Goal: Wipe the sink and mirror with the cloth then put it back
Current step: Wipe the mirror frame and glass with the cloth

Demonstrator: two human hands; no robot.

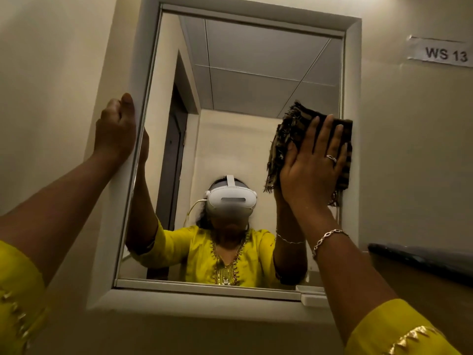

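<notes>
A white-framed mirror (256,73) hangs on the cream wall ahead of me. My right hand (311,165) lies flat, fingers spread, pressing a dark brown striped cloth (289,131) against the glass at the mirror's right edge, about mid-height. The cloth's frayed edge sticks out above and left of my fingers. My left hand (116,129) grips the mirror's left frame edge, fingers curled around it. The sink is out of view.
A paper label reading "WS 13" (444,53) is stuck to the wall at upper right. A dark ledge (422,260) juts from the wall at lower right. A small white latch (311,295) sits on the mirror's bottom frame. The glass reflects me and a ceiling.
</notes>
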